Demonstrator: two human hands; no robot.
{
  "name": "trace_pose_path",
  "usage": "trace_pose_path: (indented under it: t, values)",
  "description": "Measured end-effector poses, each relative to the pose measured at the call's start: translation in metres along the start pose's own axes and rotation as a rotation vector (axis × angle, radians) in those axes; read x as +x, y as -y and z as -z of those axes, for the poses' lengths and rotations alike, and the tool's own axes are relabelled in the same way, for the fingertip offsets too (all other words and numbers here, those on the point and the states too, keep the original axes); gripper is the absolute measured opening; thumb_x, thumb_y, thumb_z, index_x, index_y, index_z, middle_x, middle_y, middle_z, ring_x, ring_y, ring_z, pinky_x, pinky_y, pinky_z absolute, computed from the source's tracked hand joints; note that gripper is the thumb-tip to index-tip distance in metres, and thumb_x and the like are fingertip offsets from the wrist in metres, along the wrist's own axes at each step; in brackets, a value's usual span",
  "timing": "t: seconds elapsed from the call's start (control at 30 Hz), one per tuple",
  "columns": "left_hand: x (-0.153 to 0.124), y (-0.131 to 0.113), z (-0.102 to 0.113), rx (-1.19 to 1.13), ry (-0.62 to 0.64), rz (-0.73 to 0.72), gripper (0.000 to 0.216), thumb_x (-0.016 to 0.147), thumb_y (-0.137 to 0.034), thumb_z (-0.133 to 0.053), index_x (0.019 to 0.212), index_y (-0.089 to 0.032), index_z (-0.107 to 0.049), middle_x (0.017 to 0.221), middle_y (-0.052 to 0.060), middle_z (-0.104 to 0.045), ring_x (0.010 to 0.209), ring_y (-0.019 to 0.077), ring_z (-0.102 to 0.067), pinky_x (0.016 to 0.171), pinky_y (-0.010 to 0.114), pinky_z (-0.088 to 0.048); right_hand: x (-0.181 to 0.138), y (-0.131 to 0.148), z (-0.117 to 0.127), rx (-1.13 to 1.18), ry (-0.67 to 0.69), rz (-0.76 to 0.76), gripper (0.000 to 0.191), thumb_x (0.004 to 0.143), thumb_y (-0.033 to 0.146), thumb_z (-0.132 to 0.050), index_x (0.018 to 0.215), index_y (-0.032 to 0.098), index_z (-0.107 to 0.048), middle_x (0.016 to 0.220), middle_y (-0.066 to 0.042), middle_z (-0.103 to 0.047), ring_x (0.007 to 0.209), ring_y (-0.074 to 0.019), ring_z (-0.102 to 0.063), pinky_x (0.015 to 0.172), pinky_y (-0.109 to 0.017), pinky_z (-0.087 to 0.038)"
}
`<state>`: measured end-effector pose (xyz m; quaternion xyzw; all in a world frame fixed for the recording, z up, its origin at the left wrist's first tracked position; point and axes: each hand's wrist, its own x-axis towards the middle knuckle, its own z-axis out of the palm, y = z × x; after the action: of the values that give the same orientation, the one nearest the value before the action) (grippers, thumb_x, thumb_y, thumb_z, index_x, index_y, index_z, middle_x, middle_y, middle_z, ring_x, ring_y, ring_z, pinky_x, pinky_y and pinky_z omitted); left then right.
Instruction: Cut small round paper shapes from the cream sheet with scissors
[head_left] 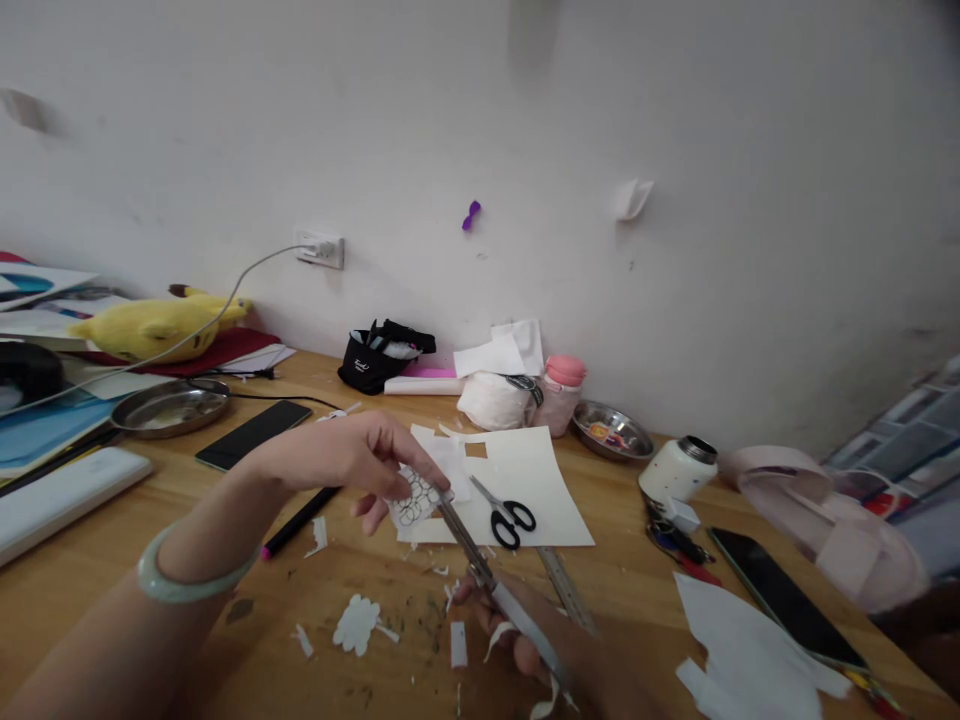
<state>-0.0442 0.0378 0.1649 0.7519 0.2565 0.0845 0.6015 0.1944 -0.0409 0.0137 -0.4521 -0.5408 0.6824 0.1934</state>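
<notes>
My left hand [360, 458] pinches a small piece of paper [412, 503] with dark looped outlines drawn on it. In my right hand [536, 625] is a pair of metal scissors [469, 545], their blades pointing up and left to the paper's edge by my left fingertips. The blades look close together. A scalloped white paper cutout [357, 625] lies on the table below my left hand. Behind the scissors, black-handled scissors [512, 522] rest on a cream sheet [551, 480] that has a square hole. Paper scraps [319, 536] are scattered nearby.
A metal ruler [564, 585] lies beside my right hand. Phones [251, 436] lie left and right. At the back stand a black pouch [369, 362], a pink-lidded jar [562, 395] and a metal bowl [613, 430]. An open white bottle [676, 470] and torn paper [739, 645] are right.
</notes>
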Motion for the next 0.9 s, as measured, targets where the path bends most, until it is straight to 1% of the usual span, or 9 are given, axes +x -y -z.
trace_pose_path:
  t: [0.13, 0.27, 0.37, 0.43, 0.53, 0.6, 0.73, 0.9]
  values:
    - [0.000, -0.001, -0.001, 0.030, -0.021, -0.006, 0.034, 0.071, -0.005, -0.049, 0.098, -0.018, -0.066, 0.047, -0.006, -0.061, 0.037, 0.0069, -0.055, 0.039, 0.012, -0.039, -0.003, 0.004, -0.002, -0.028, -0.032, 0.009, 0.046, 0.079, 0.057, -0.039, 0.101, 0.020, -0.054, 0.057, 0.004, -0.036, 0.041, -0.0047, -0.033, 0.043, -0.017, -0.033]
    - [-0.001, -0.005, -0.004, 0.083, -0.068, -0.009, 0.038, 0.069, -0.003, -0.047, 0.097, -0.018, -0.066, 0.045, -0.006, -0.061, 0.037, 0.0061, -0.054, 0.040, 0.012, -0.038, -0.010, 0.007, -0.002, -0.061, -0.064, 0.031, 0.041, 0.076, 0.053, -0.047, 0.101, 0.022, -0.055, 0.056, 0.002, -0.041, 0.047, -0.0085, -0.038, 0.044, -0.018, -0.034]
    - [-0.001, -0.006, -0.004, 0.091, -0.094, -0.002, 0.039, 0.067, -0.002, -0.046, 0.096, -0.019, -0.067, 0.047, -0.007, -0.062, 0.038, 0.0058, -0.054, 0.041, 0.012, -0.039, -0.014, 0.008, -0.001, -0.072, -0.075, 0.039, 0.043, 0.079, 0.055, -0.040, 0.100, 0.021, -0.056, 0.054, 0.002, -0.041, 0.048, -0.0101, -0.039, 0.043, -0.019, -0.033]
    - [-0.001, -0.006, -0.004, 0.084, -0.094, -0.003, 0.040, 0.067, -0.002, -0.046, 0.096, -0.019, -0.067, 0.051, -0.006, -0.063, 0.039, 0.0059, -0.055, 0.042, 0.013, -0.041, -0.014, 0.008, -0.001, -0.078, -0.070, 0.039, 0.044, 0.080, 0.055, -0.037, 0.101, 0.021, -0.055, 0.053, 0.002, -0.041, 0.047, -0.0101, -0.039, 0.042, -0.018, -0.032]
    - [-0.001, -0.005, -0.004, 0.078, -0.086, -0.007, 0.040, 0.067, -0.002, -0.046, 0.096, -0.019, -0.067, 0.054, -0.006, -0.064, 0.040, 0.0059, -0.055, 0.045, 0.013, -0.044, -0.012, 0.006, -0.001, -0.090, -0.050, 0.039, 0.042, 0.077, 0.053, -0.041, 0.102, 0.021, -0.054, 0.053, 0.002, -0.042, 0.043, -0.0083, -0.034, 0.040, -0.017, -0.028]
    - [-0.001, -0.006, -0.004, 0.076, -0.089, -0.006, 0.040, 0.066, -0.002, -0.045, 0.095, -0.019, -0.067, 0.054, -0.006, -0.065, 0.039, 0.0057, -0.055, 0.045, 0.013, -0.045, -0.009, 0.005, -0.001, -0.092, -0.042, 0.041, 0.043, 0.077, 0.052, -0.040, 0.101, 0.020, -0.053, 0.052, 0.003, -0.042, 0.040, -0.0071, -0.031, 0.038, -0.017, -0.025]
    - [-0.001, -0.008, -0.005, 0.076, -0.086, -0.014, 0.041, 0.066, -0.001, -0.044, 0.095, -0.018, -0.067, 0.051, -0.006, -0.064, 0.038, 0.0056, -0.055, 0.042, 0.012, -0.042, -0.002, 0.000, -0.003, -0.087, -0.039, 0.042, 0.046, 0.079, 0.053, -0.033, 0.099, 0.016, -0.053, 0.053, 0.002, -0.043, 0.037, -0.0063, -0.029, 0.038, -0.017, -0.023]
    - [0.000, -0.008, -0.005, 0.085, -0.071, -0.021, 0.040, 0.067, -0.002, -0.045, 0.096, -0.017, -0.067, 0.050, -0.005, -0.063, 0.038, 0.0058, -0.054, 0.041, 0.011, -0.040, -0.002, 0.000, 0.000, -0.089, -0.026, 0.055, 0.045, 0.080, 0.050, -0.034, 0.103, 0.017, -0.053, 0.054, 0.003, -0.043, 0.038, -0.0067, -0.031, 0.039, -0.018, -0.024]
